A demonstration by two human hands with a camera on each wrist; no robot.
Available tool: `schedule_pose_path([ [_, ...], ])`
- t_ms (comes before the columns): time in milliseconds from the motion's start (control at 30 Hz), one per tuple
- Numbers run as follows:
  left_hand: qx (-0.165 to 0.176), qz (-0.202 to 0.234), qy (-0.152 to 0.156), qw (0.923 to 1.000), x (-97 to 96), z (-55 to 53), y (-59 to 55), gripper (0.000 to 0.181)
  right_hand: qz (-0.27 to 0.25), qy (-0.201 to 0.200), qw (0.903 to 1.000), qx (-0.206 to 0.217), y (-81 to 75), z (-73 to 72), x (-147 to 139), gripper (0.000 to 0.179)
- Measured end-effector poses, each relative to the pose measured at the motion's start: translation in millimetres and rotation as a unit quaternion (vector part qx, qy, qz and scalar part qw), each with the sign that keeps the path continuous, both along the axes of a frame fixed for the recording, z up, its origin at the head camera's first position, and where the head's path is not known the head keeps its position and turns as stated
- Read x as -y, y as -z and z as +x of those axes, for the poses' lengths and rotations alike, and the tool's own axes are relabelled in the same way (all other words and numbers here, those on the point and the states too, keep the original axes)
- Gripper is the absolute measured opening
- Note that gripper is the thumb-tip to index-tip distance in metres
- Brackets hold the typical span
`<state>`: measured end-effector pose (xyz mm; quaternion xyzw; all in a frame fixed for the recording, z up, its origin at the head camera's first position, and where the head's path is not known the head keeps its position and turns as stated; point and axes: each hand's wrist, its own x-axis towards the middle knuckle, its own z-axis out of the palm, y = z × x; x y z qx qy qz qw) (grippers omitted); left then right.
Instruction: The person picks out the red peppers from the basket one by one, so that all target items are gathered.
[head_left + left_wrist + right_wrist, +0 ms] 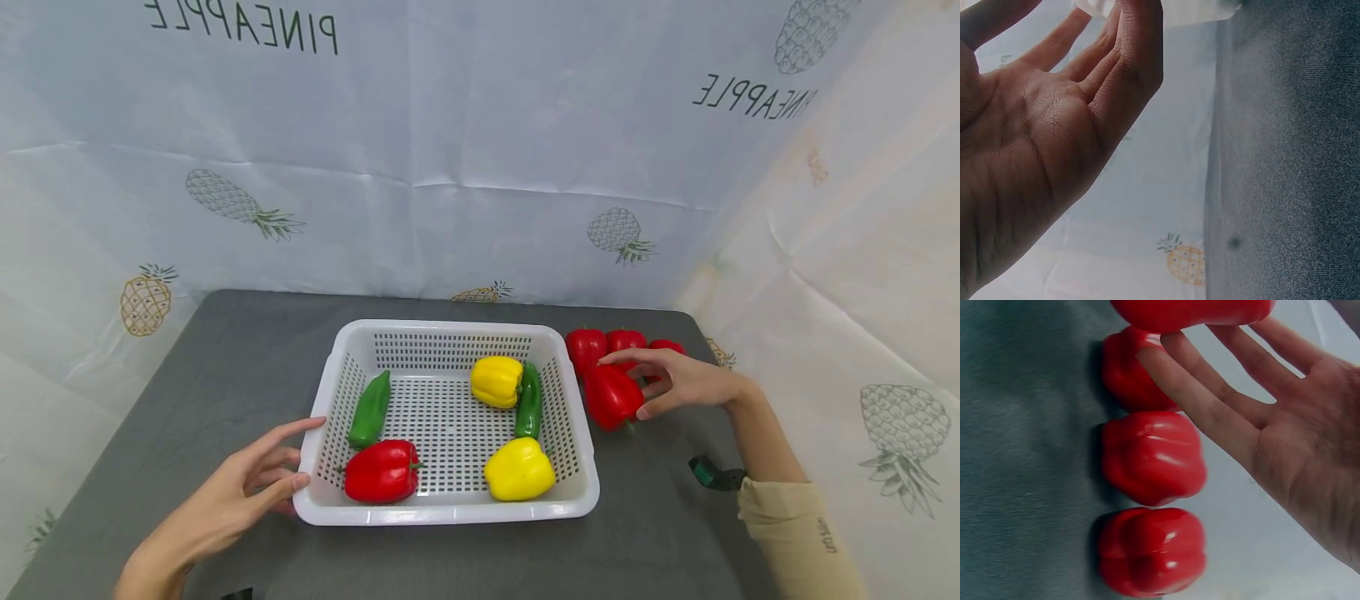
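Note:
A white perforated plastic basket stands on the dark table. My left hand holds its left rim, with the index finger and thumb on the edge. In the left wrist view, the bent fingers of the left hand reach up to the white basket. At the basket's right side, my right hand grips a red bell pepper between thumb and fingers. In the right wrist view, that red bell pepper is at the top, partly cut off, against the fingertips of the right hand.
Inside the basket lie a red bell pepper, two yellow bell peppers and two long green vegetables. Three red bell peppers sit in a row behind the right hand. A pineapple-print curtain borders the table.

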<state>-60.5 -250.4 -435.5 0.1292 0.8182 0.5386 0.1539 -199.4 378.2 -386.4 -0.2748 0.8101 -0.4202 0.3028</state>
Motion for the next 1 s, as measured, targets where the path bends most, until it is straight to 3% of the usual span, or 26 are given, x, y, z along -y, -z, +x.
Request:
schedule_pose_path([
  [333,-0.003,0.004,-0.001,1.0,1.5,1.2,0.3,0.069,0.018,0.004,0.9998,0.004,20.1,-4.1,-1,0.085],
  [1000,0.002,0.006,0.002,1.0,1.2,0.6,0.2,0.069,0.03,0.019,0.9993,0.01,35.6,0.3,2,0.088],
])
